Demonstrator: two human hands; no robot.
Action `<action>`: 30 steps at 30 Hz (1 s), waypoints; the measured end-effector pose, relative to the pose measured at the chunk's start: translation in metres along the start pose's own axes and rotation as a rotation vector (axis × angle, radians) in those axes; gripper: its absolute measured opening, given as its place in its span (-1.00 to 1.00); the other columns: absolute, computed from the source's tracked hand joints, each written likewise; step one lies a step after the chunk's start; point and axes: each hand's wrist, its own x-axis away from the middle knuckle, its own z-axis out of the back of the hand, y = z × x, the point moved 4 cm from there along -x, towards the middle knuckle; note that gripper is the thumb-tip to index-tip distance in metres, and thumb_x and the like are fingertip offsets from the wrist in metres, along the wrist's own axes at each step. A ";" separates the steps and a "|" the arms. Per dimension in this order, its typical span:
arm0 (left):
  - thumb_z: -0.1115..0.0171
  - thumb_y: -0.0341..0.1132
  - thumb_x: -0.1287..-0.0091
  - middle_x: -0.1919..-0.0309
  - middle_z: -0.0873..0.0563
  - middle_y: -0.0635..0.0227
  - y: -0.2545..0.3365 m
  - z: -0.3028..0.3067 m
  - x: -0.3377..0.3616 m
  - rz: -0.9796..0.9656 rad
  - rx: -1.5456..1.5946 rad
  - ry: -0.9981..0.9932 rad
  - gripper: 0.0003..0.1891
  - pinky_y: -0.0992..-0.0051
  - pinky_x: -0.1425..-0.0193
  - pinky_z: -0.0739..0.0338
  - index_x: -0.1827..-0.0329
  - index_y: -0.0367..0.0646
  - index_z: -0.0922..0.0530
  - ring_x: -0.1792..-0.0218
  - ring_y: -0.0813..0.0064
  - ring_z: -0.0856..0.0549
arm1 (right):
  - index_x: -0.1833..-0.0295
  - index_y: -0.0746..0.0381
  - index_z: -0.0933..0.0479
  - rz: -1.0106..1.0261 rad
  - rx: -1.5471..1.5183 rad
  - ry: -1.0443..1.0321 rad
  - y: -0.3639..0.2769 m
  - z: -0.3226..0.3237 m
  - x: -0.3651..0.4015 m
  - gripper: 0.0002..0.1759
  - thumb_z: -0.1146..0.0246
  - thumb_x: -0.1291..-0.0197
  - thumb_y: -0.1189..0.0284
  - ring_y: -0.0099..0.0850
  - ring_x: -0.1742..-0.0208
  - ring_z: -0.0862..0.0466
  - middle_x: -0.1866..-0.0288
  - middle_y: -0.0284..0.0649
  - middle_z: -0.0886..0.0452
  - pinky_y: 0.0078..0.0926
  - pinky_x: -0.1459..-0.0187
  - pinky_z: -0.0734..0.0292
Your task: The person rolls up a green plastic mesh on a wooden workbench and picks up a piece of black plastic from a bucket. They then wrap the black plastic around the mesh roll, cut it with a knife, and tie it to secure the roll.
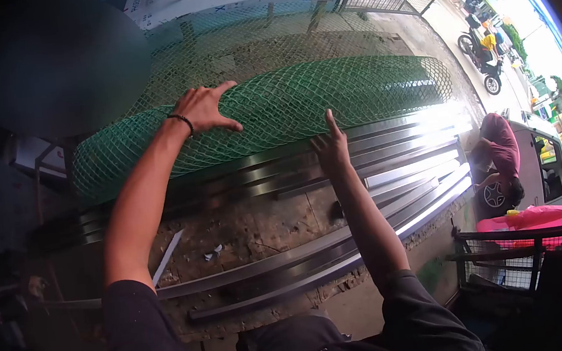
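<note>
Your left hand (207, 109) is lying spread, unclenched, on the green mesh roll (314, 94), which is sitting alongside the metal bars (261, 176). Your right hand (332, 149) is hanging by its near edge, grip unclear. Uneven pressing could be letting the mesh spring loose.

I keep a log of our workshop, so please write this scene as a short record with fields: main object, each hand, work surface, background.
Main object: green mesh roll, lying lengthwise across the view
Left hand: spread open over the roll, dark bracelet on the wrist
Right hand: at the roll's near edge, one digit extended; firm contact cannot be told
Work surface: worn brown top with long metal bars
Background: motorbike and crouching person, both at right
</note>
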 end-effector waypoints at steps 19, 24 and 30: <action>-0.56 0.48 0.02 -0.43 -0.56 -0.03 -0.114 0.000 -0.088 -0.032 0.274 -0.365 0.23 0.06 -0.42 -0.51 -0.67 0.01 -0.30 -0.39 0.08 -0.59 | -0.73 0.10 0.10 0.442 0.870 0.247 -0.028 -0.078 0.078 0.40 -0.72 0.05 0.14 -0.02 -0.68 -0.13 -0.65 0.11 -0.09 0.31 -0.58 -0.13; -0.42 0.62 0.03 -0.24 -0.68 0.07 -0.130 -0.023 -0.107 -0.064 0.316 -0.444 0.27 0.13 -0.33 -0.59 -0.62 -0.10 -0.33 -0.27 0.24 -0.66 | -0.76 -0.05 0.04 1.291 1.739 -0.285 -0.024 -0.141 0.086 0.27 -0.55 0.02 0.33 0.09 -0.73 -0.03 -0.69 0.13 -0.04 0.48 -0.61 0.19; -0.19 0.74 -0.02 -0.57 -0.43 0.06 -0.171 -0.056 -0.122 0.111 0.311 -0.272 0.26 -0.07 -0.61 -0.30 -0.63 -0.03 -0.34 -0.58 0.01 -0.38 | -0.75 -0.20 -0.02 1.461 1.833 -0.573 -0.010 -0.172 0.004 0.17 -0.40 -0.02 0.45 0.05 -0.68 -0.20 -0.65 0.03 -0.19 0.48 -0.57 0.00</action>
